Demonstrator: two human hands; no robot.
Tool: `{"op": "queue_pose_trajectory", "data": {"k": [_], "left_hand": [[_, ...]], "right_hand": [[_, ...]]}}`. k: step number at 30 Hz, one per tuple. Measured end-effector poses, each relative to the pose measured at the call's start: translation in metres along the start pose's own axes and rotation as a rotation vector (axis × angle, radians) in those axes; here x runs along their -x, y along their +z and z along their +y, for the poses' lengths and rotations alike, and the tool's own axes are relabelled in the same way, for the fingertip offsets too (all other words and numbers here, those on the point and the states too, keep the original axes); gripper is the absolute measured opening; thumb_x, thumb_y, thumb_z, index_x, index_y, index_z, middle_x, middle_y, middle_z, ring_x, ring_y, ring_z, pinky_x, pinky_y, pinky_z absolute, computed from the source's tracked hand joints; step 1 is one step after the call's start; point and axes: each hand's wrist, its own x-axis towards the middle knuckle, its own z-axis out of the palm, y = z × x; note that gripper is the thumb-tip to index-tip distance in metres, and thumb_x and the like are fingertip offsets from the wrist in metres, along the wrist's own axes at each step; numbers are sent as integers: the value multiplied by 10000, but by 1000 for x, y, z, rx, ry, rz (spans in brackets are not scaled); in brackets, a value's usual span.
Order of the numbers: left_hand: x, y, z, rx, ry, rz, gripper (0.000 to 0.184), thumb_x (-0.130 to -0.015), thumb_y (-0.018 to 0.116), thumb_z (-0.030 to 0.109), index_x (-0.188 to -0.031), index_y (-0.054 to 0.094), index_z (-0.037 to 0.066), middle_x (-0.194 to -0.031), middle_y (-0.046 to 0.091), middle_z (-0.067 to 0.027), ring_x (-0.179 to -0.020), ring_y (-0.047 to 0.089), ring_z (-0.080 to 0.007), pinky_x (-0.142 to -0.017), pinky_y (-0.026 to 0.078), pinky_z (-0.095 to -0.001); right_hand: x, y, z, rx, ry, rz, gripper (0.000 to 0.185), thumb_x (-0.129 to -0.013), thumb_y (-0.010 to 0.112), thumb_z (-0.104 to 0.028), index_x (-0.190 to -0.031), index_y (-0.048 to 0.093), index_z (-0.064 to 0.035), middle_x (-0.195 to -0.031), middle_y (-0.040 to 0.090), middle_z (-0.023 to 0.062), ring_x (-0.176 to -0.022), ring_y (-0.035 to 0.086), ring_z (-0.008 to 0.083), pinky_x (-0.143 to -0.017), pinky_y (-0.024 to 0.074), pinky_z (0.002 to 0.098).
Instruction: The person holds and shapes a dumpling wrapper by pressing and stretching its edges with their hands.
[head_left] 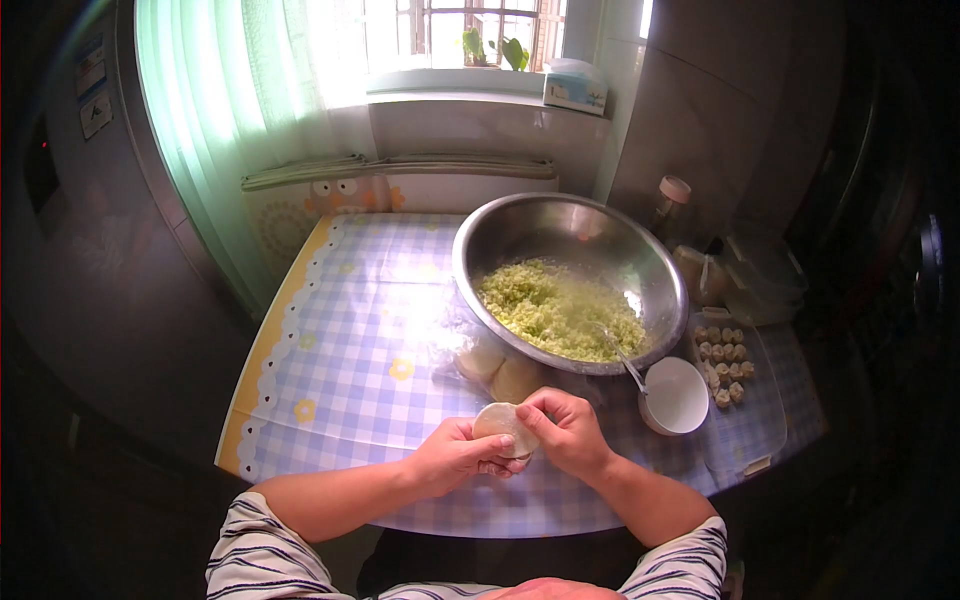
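- no actual words or numbers I can make out anywhere, tbh
- upper left, on the grey door (90,230): the top sticker (91,66) has print way too small to read
- bottom sticker (96,115), same door: pale with a dark mark kinda like an "A", can't swear to it
- tissue box (575,94), top right of centre: bluish print on the front, too blurry

Overexposed window (485,38), backlit room, dark corners, fisheye-bent edges

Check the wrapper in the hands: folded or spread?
Spread: the wrapper shows a flat, round face between the left hand and right hand, with no fold visible across it.
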Motion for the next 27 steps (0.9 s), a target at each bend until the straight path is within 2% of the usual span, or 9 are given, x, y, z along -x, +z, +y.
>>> {"op": "queue_pose_trajectory", "data": {"k": [5,6,7,11,22,27], "left_hand": [[2,6,3,25,22,54,223,-873,553,137,-999,572,-46,-873,621,-113,-790,621,-170,-712,514,-277],[1,7,5,22,22,86,223,-872,552,133,-999,570,-49,-875,619,-115,-788,622,-173,-711,516,-279],[0,7,5,21,19,122,222,-870,552,128,-998,568,-52,-876,617,-116,-786,623,-176,-711,519,-281],[-1,3,6,27,39,127,265,-857,571,149,-1033,553,-48,-917,620,-129,-789,637,-194,-715,528,-307],[-1,4,6,37,62,115,281,-867,564,171,-1083,530,-6,-947,613,-114,-794,636,-176,-711,527,-296],[-1,4,7,39,50,95,263,-886,543,156,-1067,528,-34,-937,607,-115,-812,631,-179,-728,536,-299]], "right_hand": [[0,0,1,-38,44,19,161,-853,582,-141,-777,601,0,-701,580,9,-655,508,52,-578,429,219],[0,-1,-3,-87,115,-24,146,-881,545,-124,-802,597,-12,-743,566,-34,-698,484,29,-618,404,187],[0,-2,-2,-152,138,-30,153,-884,543,-130,-806,599,-12,-746,566,-39,-706,484,29,-622,406,189],[-5,-3,-4,-194,163,-29,158,-881,550,-139,-833,604,1,-763,585,-23,-716,501,40,-643,414,195],[-4,-5,1,-132,155,-59,153,-867,566,-138,-835,602,7,-775,598,5,-725,515,52,-654,422,204],[-6,-1,3,-158,134,-40,161,-841,598,-157,-809,620,-1,-714,608,11,-661,522,41,-594,437,212]]}}
